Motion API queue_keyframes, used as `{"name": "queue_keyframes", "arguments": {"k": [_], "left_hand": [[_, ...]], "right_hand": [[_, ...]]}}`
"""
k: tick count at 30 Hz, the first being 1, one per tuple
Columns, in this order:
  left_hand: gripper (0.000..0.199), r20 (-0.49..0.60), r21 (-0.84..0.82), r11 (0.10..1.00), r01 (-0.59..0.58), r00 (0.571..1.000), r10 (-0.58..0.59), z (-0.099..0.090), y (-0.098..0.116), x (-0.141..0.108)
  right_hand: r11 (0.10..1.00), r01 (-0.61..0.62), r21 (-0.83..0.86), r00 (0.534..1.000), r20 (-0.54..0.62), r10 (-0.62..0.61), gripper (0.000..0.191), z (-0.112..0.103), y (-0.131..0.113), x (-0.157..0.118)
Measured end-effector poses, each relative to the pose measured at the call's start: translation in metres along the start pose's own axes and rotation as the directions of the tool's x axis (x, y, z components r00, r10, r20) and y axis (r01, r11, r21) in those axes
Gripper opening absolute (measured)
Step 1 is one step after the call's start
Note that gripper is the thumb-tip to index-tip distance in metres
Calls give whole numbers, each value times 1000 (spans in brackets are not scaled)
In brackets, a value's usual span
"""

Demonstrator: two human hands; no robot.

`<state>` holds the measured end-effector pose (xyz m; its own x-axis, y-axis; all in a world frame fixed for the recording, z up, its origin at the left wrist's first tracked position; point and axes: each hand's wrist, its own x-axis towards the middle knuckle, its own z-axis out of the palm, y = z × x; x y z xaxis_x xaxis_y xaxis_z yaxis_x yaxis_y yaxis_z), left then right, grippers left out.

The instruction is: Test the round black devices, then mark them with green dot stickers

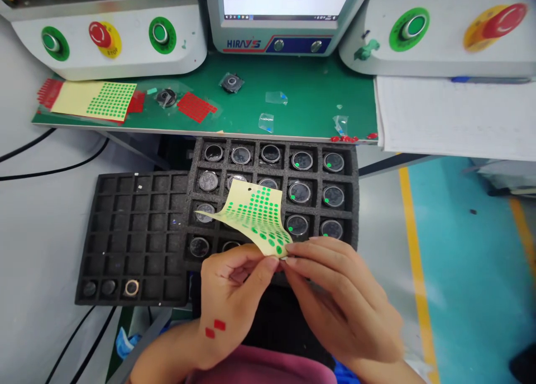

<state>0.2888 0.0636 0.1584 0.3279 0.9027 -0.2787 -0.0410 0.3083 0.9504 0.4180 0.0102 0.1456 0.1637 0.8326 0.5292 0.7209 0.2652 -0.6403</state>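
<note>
A pale yellow sticker sheet (pixel 255 211) with rows of small green dots is bent upward between my hands, over a foam tray. My left hand (pixel 238 289) pinches its lower edge between thumb and fingers; two red squares stick to the back of that wrist. At the sheet's lower right corner, the fingertips of my right hand (pixel 343 294) are pressed together, and whatever they hold is hidden. Below lies the black foam tray (pixel 355 205), with round watch-like parts (pixel 299 192) in its pockets. Several parts in the right-hand columns carry a green dot.
Another black tray (pixel 125 216) on the left holds a few round parts in its bottom row. Behind, a green bench (pixel 310 105) carries red stickers (pixel 196 106), another dotted sheet (pixel 111 100), film scraps and papers (pixel 452 116). Machine housings with buttons and a monitor (pixel 278 4) stand at the back.
</note>
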Motion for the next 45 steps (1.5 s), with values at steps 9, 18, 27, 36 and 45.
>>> {"name": "queue_keyframes", "arguments": {"k": [9, 18, 27, 36, 45], "left_hand": [[23, 11, 20, 1000, -13, 1000, 13, 0, -1, -2], [8, -295, 43, 994, -96, 950, 105, -26, -13, 12], [13, -346, 24, 991, -133, 929, 133, -34, -21, 20], [10, -300, 41, 992, -119, 946, 126, -32, -23, 22], [14, -295, 85, 993, -82, 950, 104, -34, -22, 18]], "right_hand": [[999, 4, -32, 1000, 10, -4, 21, 1, 0, -1], [957, -277, 86, 941, 223, 253, 11, 13, 32, -31], [937, -350, 1, 770, 570, 288, 23, 44, 45, -68], [957, -260, -128, 811, 509, 289, 23, 61, 40, -80], [919, -376, -120, 854, 339, 394, 29, 65, 37, -73]]}}
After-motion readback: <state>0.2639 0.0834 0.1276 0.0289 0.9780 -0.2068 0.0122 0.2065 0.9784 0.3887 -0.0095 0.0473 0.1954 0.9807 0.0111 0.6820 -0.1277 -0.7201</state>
